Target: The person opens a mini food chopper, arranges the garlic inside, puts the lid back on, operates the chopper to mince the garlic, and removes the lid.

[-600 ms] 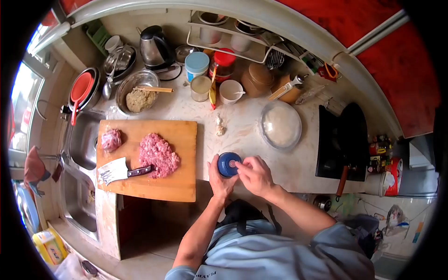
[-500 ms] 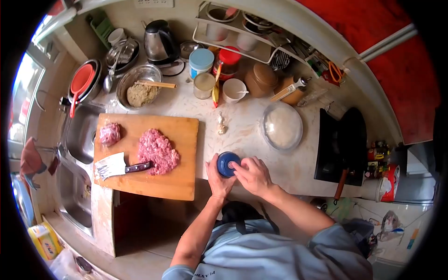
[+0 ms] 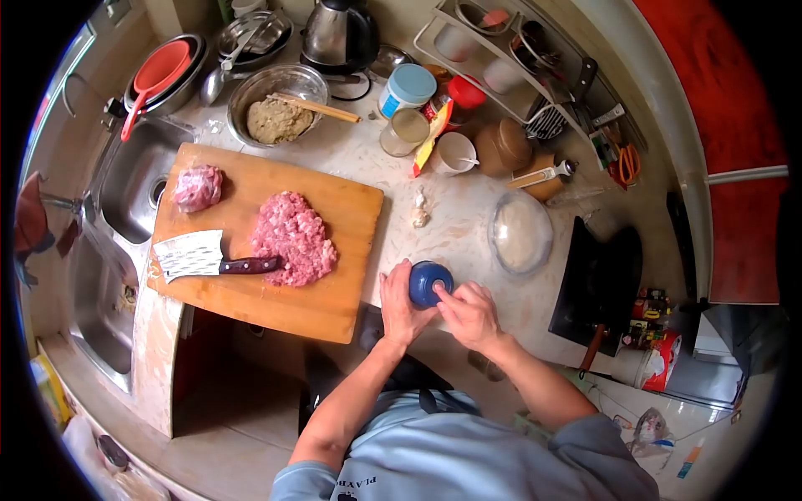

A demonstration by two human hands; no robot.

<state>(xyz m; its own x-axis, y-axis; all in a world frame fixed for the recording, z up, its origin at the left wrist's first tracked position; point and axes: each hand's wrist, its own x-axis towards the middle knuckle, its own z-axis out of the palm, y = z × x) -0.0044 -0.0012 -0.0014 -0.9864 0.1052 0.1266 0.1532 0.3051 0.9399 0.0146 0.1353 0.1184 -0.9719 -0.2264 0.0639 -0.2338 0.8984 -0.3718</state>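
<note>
A small blue round container (image 3: pixel 424 280) is at the counter's front edge, with a pale spot at the middle of its top. My left hand (image 3: pixel 403 307) is wrapped around its left side. My right hand (image 3: pixel 472 316) has its fingers curled, and a fingertip touches the pale spot. What lies under those fingers is hidden. Several whitish pieces like garlic (image 3: pixel 419 209) lie on the counter beyond the container. To the left, a wooden cutting board (image 3: pixel 351 225) carries minced meat (image 3: pixel 291 238), a lump of meat (image 3: pixel 198 188) and a cleaver (image 3: pixel 200 255).
A steel bowl (image 3: pixel 236 108) holds a pale mixture and chopsticks. Jars, a white cup (image 3: pixel 455 154) and a kettle (image 3: pixel 330 37) line the back. A covered round dish (image 3: pixel 522 234) stands right, before a dark wok (image 3: pixel 597 284). The sink (image 3: pixel 138 179) is far left.
The view has turned and shifted, so the counter things sit differently in it. Both hands stay at the blue container, my right fingertip still at its top.
</note>
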